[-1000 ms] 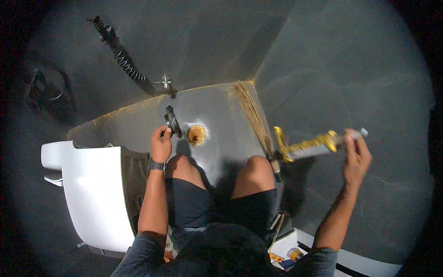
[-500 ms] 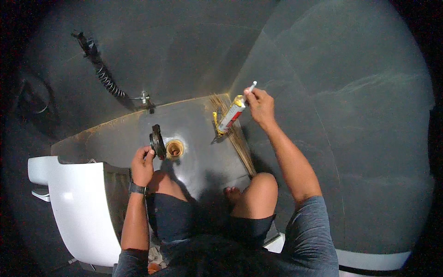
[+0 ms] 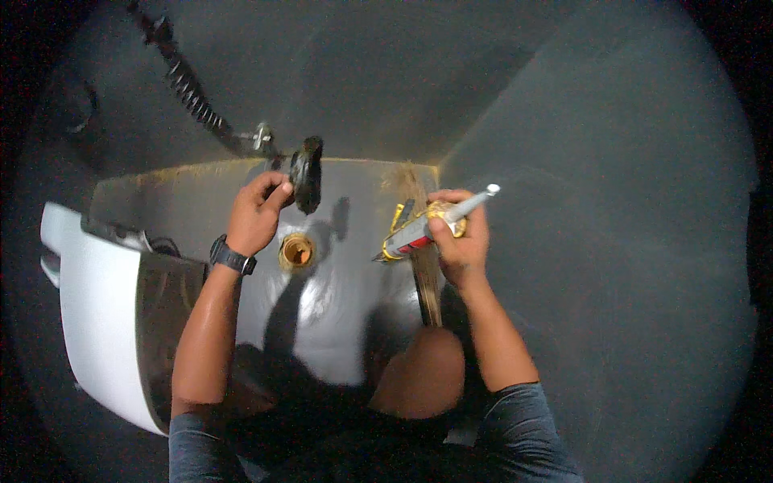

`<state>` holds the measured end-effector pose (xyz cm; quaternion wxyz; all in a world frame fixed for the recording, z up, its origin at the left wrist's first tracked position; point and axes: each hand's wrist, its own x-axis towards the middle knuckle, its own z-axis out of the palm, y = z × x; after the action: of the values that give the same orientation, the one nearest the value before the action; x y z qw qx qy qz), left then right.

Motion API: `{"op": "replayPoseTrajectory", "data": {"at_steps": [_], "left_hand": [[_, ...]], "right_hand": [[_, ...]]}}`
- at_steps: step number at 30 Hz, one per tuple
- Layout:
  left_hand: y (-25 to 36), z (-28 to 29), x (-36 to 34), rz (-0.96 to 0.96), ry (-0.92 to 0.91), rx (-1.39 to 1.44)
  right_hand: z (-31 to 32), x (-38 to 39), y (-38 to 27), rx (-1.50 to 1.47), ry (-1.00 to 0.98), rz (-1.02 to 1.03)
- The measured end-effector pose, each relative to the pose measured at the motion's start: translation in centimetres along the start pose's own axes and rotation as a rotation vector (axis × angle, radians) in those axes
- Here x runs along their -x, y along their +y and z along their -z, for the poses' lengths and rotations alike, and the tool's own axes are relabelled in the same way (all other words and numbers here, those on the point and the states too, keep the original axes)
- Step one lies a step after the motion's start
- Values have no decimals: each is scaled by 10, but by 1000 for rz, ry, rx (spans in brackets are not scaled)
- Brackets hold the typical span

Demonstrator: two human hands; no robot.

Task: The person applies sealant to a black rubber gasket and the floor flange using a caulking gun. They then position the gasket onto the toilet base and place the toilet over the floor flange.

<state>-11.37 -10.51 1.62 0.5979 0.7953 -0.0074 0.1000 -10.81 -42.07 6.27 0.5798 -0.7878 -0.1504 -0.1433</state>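
Observation:
My left hand (image 3: 255, 216) pinches the edge of a dark, glossy, ring-like piece (image 3: 306, 175), tilted on edge above the round brass-coloured drain opening (image 3: 296, 252) in the grey floor. To the right, my right hand (image 3: 460, 251) is closed around a yellow caulking gun (image 3: 408, 242) with a grey and red cartridge; its pale plunger rod sticks out to the upper right and its other end points down-left. Behind the gun lies a bundle of thin sticks (image 3: 428, 288), partly hidden by it.
A white ceramic fixture (image 3: 98, 322) stands on the left. A black coiled hose (image 3: 189, 88) hangs on the back wall by a metal valve (image 3: 262, 135). Dark walls meet in a corner behind the sticks. My bent knee (image 3: 419, 370) is below.
My left hand has lifted the dark piece up and away from the drain. The caulking gun has swung inward from the right, and my right hand now grips closer around its body.

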Motion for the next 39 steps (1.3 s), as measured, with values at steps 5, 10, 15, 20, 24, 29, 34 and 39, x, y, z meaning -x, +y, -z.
{"op": "replayPoseTrajectory", "data": {"at_steps": [5, 10, 15, 20, 24, 29, 34, 39], "left_hand": [[-40, -36, 27, 154, 179, 236], [-57, -52, 79, 270, 274, 84], [-66, -58, 112, 408, 490, 244], [-97, -35, 138, 529, 346, 123], [-123, -26, 157, 675, 212, 0], [-136, -41, 168, 724, 302, 280], [-140, -68, 173, 777, 503, 863], [-154, -74, 167, 776, 606, 870]], "right_hand": [[-19, 27, 75, -278, -13, -114], [-37, 58, 156, 169, -194, -143], [-55, 59, 181, -221, -198, -278], [-46, 35, 155, -230, -246, -89], [-26, 9, 126, -11, -231, -78], [-9, -16, 119, -244, -411, -246], [3, -10, 135, -436, -651, -535], [1, 20, 142, -569, -701, -682]]}}
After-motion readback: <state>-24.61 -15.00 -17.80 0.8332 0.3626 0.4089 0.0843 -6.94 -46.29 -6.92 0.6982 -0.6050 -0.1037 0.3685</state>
